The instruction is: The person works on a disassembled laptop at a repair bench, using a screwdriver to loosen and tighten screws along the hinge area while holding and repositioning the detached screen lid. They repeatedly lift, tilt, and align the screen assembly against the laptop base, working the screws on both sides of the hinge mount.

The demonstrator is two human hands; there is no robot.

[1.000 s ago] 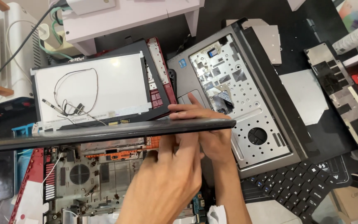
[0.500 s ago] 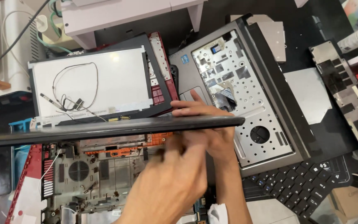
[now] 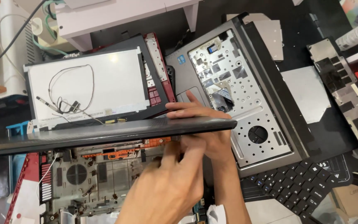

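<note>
Since a moment ago the dark laptop lid panel [image 3: 104, 135], held edge-on near centre, has barely shifted, the right hand [image 3: 206, 128] still pinching its right end while the left hand [image 3: 166, 186] fingers curl underneath it.

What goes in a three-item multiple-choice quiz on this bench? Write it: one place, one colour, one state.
1. The white screen panel lies:
A) left of the silver chassis
B) on a chair
C) inside a drawer

2. The frame beside the white screen panel is:
A) blue
B) red
C) green

3. The long dark panel is:
A) lying flat
B) snapped in two
C) held up edge-on

Key:
1. A, it lies left of the silver chassis.
2. B, its red edge shows.
3. C, the right hand grips it.
</note>
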